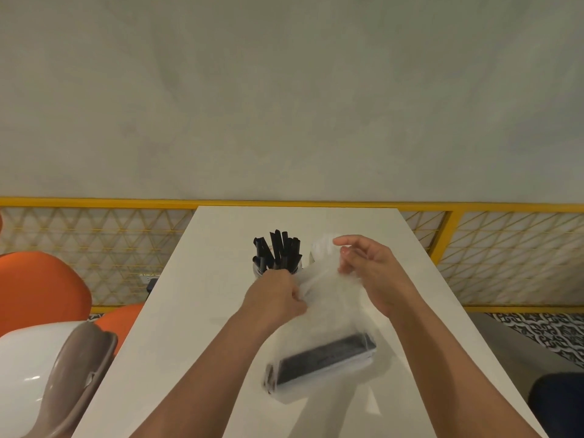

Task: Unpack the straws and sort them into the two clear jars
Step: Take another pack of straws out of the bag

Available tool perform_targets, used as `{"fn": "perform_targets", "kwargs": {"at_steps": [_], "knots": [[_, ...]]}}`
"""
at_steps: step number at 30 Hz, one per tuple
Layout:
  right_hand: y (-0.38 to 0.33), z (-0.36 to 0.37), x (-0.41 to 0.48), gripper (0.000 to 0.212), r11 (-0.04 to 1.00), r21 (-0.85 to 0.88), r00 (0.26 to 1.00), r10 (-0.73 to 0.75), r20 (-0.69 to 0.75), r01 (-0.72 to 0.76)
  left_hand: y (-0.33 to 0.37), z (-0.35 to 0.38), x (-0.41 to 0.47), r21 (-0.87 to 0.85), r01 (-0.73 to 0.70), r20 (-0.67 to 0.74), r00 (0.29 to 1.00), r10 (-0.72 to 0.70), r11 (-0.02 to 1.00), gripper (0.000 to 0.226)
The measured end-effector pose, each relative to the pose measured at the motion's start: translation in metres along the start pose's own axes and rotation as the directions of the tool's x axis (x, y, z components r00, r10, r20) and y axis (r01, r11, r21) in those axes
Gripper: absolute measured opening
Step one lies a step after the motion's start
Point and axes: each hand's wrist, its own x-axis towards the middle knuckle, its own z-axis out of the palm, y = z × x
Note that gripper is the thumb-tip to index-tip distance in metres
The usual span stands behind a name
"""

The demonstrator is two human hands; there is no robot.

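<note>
A clear plastic bag (328,314) lies on the white table (196,311), with a dark pack of straws (322,358) in its lower end. My left hand (278,298) pinches the bag's upper left edge. My right hand (369,273) grips the bag's top right, where the film is bunched and pulled up. Just behind my left hand stands a clear jar (276,268) filled with several black straws (279,249). Behind the bag, a second clear jar (319,248) shows only faintly; what it holds I cannot tell.
White and orange chairs (41,358) stand to the left of the table. A yellow lattice railing (493,257) runs behind the table's far edge. Patterned floor (543,330) shows at the right.
</note>
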Motion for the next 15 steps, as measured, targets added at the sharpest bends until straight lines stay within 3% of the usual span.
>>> {"fn": "perform_targets", "kwargs": {"at_steps": [2, 5, 6, 8, 10, 11, 12, 14, 15], "knots": [[0.003, -0.005, 0.0, 0.025, 0.999, 0.035, 0.999, 0.028, -0.037, -0.027, -0.008, 0.006, -0.001, 0.015, 0.044, -0.077, 0.996, -0.042, 0.999, 0.028], [0.007, -0.006, -0.003, 0.012, 0.999, -0.013, 0.998, 0.053, -0.016, -0.053, -0.021, 0.013, -0.003, -0.1, 0.111, -0.172, 0.977, -0.127, 0.989, 0.016], [0.01, -0.006, -0.004, 0.008, 0.995, -0.088, 0.998, 0.056, 0.023, -0.053, -0.025, 0.014, -0.004, -0.159, 0.147, -0.182, 0.968, -0.175, 0.976, 0.017], [0.024, -0.007, -0.005, 0.029, 0.931, -0.366, 0.989, 0.049, 0.137, 0.005, -0.033, 0.015, -0.002, -0.247, 0.176, -0.194, 0.955, -0.226, 0.953, 0.015], [0.045, -0.01, -0.003, 0.041, 0.761, -0.646, 0.98, 0.079, 0.181, 0.057, -0.042, 0.017, 0.002, -0.337, 0.213, -0.172, 0.944, -0.283, 0.917, 0.025], [0.058, -0.013, 0.0, 0.038, 0.655, -0.755, 0.987, 0.09, 0.135, 0.044, -0.045, 0.017, 0.003, -0.479, 0.247, -0.111, 0.935, -0.338, 0.842, 0.03], [0.068, -0.016, 0.002, 0.029, 0.554, -0.832, 0.994, 0.097, 0.058, -0.005, -0.047, 0.017, 0.002, -0.678, 0.27, -0.009, 0.927, -0.376, 0.684, 0.031], [0.08, -0.021, -0.002, 0.016, 0.496, -0.856, 0.982, 0.177, -0.065, -0.146, -0.051, 0.017, 0.0, -0.938, 0.294, 0.222, 0.916, -0.333, 0.183, 0.029], [0.086, -0.025, -0.003, 0.023, 0.565, -0.79, 0.961, 0.256, -0.109, -0.24, -0.053, 0.018, -0.002, -0.951, 0.3, 0.308, 0.91, -0.278, -0.073, 0.03]]}}
